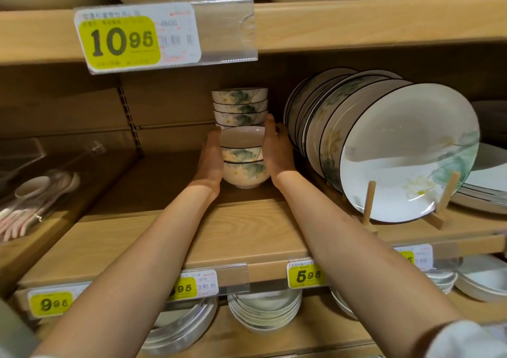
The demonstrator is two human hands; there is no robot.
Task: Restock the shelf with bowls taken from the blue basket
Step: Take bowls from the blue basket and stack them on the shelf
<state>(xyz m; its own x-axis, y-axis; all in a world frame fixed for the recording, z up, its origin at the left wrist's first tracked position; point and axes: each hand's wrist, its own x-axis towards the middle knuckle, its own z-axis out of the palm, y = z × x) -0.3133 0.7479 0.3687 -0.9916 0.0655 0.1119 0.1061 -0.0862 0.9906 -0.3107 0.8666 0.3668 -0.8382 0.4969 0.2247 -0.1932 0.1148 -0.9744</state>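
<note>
A short stack of three white bowls with green leaf and yellow flower print (243, 165) stands on the wooden shelf (192, 237), near its middle. My left hand (210, 157) lies flat against the stack's left side and my right hand (276, 149) against its right side, fingers straight and pointing into the shelf. Directly behind stands a taller stack of several matching bowls (240, 105). The blue basket is out of view.
A row of matching plates (397, 149) leans on a wooden rack (369, 204) close to my right hand. A clear box of spoons (33, 193) sits at the left. The shelf board above (356, 26) hangs low, with a price tag (137, 37).
</note>
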